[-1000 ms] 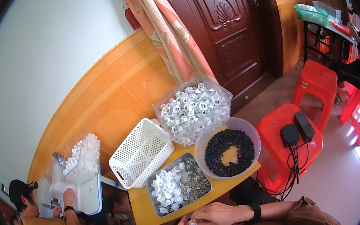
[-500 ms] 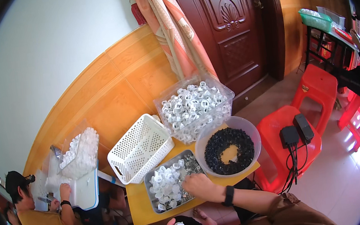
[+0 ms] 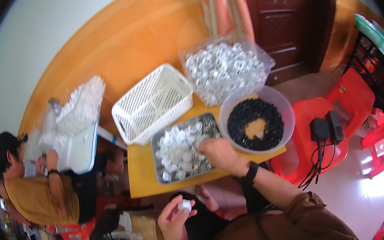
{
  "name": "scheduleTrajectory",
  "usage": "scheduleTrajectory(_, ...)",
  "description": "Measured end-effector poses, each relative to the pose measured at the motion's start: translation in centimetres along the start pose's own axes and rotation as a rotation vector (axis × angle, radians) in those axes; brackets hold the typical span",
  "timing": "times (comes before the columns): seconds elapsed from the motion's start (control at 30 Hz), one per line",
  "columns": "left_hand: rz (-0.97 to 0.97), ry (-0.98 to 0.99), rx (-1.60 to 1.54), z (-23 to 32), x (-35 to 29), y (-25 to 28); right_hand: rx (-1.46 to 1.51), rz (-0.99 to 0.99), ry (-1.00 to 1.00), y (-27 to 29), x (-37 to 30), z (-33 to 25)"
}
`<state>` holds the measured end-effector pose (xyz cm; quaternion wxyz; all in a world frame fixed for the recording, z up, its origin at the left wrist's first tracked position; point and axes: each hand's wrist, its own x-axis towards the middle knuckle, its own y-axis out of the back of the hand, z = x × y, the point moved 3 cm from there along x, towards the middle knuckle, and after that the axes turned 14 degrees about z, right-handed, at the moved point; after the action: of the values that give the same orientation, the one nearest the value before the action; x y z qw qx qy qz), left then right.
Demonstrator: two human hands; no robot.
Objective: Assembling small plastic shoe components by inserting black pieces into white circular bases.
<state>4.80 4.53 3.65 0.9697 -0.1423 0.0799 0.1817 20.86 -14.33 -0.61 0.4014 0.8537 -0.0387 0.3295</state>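
My left hand (image 3: 173, 220) is closed in a pinch on a small white plastic part (image 3: 184, 206), below the yellow table's front edge. My right hand (image 3: 219, 154), with a black band on its wrist, reaches into the grey metal tray (image 3: 164, 180). Its fingers point down among small metallic pieces (image 3: 209, 127) in the tray's right side. They look pressed together, and whatever is between them is hidden. White translucent plastic pieces (image 3: 176, 149) are heaped in the tray's left part.
Behind the tray stand a white perforated basket (image 3: 153, 103) and a clear bin (image 3: 224, 72) of white parts. A round tub (image 3: 287, 112) of black pieces is on the right, by red stools (image 3: 303, 108) bearing black devices with cables. Another person (image 3: 44, 187) works at the left.
The view has tilted down and shifted. My left hand has come further into view with the white plastic part still pinched. My right hand stays at the tray's metallic pieces.
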Motion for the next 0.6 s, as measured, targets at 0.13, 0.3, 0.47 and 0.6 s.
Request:
scheduleTrajectory(0.13, -0.019, -0.002, -0.019, -0.1, 0.2, 0.2, 0.063, 0.051, -0.013, 0.1, 0.2, -0.3)
scheduleTrajectory(0.3, -0.023, -0.001, -0.064, -0.4, 0.0, 0.4, -0.012, -0.049, 0.099, -1.8, -0.8, 0.0)
scheduleTrajectory(0.47, -0.033, 0.009, -0.086, -0.5, -0.2, 0.8, -0.101, -0.173, 0.079, -2.2, -0.9, -0.3)
scheduleTrajectory(0.6, -0.052, -0.018, -0.101, -0.1, -0.3, 0.8, -0.043, -0.079, 0.087, -2.0, -1.2, 0.2)
